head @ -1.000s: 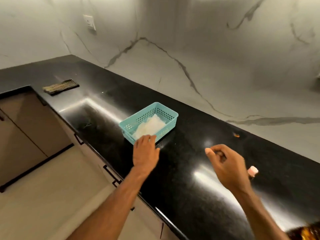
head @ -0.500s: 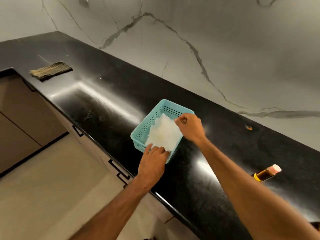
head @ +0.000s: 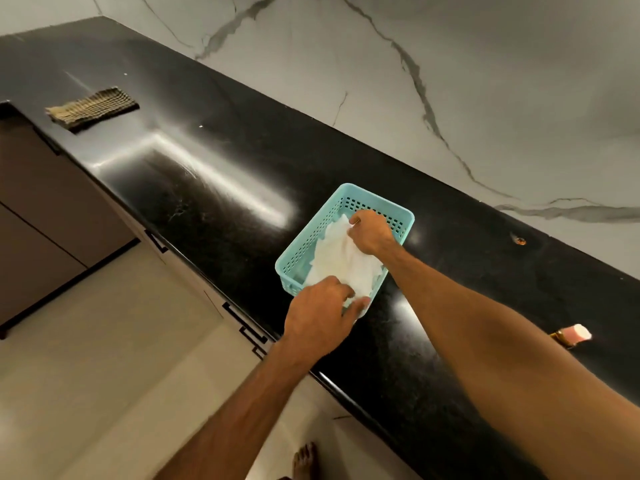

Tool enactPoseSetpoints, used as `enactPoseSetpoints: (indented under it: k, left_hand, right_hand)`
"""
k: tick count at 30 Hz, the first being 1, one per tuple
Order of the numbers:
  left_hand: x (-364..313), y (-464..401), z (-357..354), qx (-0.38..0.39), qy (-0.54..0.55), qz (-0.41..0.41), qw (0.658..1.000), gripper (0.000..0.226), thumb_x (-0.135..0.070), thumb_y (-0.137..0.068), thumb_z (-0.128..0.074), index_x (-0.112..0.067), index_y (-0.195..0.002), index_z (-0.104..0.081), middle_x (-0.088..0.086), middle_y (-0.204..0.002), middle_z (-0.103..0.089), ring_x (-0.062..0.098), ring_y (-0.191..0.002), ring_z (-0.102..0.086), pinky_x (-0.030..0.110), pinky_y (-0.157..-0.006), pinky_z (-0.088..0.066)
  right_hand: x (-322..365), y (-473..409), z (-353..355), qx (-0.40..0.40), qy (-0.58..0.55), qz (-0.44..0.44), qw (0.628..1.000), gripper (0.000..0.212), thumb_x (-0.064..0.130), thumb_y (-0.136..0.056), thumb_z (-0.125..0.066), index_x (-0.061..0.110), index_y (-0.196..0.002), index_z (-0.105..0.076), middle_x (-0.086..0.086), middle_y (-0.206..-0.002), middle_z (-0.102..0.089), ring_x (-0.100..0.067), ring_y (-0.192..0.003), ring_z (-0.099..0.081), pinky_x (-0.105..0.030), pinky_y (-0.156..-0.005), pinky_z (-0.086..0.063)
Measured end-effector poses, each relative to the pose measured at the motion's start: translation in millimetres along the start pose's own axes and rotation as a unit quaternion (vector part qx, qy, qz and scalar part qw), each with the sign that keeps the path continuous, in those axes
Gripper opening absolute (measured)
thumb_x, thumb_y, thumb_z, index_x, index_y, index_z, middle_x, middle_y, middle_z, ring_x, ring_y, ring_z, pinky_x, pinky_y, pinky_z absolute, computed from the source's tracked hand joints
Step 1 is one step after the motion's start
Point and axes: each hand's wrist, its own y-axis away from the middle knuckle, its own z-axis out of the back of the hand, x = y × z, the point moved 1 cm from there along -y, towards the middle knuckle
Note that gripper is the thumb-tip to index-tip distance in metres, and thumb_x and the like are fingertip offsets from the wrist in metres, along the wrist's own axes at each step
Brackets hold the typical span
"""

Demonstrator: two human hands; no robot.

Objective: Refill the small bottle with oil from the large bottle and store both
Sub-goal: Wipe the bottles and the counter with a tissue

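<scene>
A small amber bottle with a pale pink cap lies on its side on the black counter at the right, partly hidden by my right forearm. A turquoise perforated basket sits near the counter's front edge with a crumpled white tissue inside. My left hand grips the basket's near rim and the tissue's near edge. My right hand is inside the basket at its far end, fingers pinched on the tissue. The large bottle is out of view.
A folded olive checked cloth lies far left on the black counter. A marble wall runs behind. A small orange speck sits near the wall. Cabinet drawers with dark handles are below the edge. A bare foot shows on the floor.
My right hand moved from above the counter near the small bottle into the basket and pinched the tissue. My left hand stayed at the basket's near rim. The camera tilted down.
</scene>
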Motion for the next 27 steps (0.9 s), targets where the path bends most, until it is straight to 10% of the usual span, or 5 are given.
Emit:
enactPoseSetpoints:
  k: [14, 27]
  left_hand:
    - [34.6, -93.6, 4.9, 0.058, 0.027, 0.233, 0.97, 0.037, -0.023, -0.089, -0.064, -0.005, -0.12, -0.055, 0.011, -0.115, -0.065, 0.029, -0.099, -0.064, 0.038, -0.078, -0.054]
    - [25.2, -92.1, 5.0, -0.006, -0.034, 0.205, 0.978, 0.033, -0.024, -0.088, -0.066, -0.008, -0.116, -0.059, 0.013, -0.118, -0.063, 0.034, -0.106, -0.063, 0.041, -0.082, -0.053]
  right_hand:
    - [-11.1, 10.9, 8.0, -0.012, -0.08, -0.043, 0.996, 0.035, 0.004, -0.08, -0.074, 0.012, -0.112, -0.062, -0.008, -0.129, -0.055, -0.025, -0.112, -0.057, -0.034, -0.092, -0.053]
    - [-14.1, 22.7, 19.7, -0.02, -0.366, -0.121, 0.922, 0.034, -0.004, -0.075, -0.073, 0.012, -0.103, -0.064, -0.004, -0.098, -0.062, -0.015, -0.074, -0.059, -0.038, -0.082, -0.057]
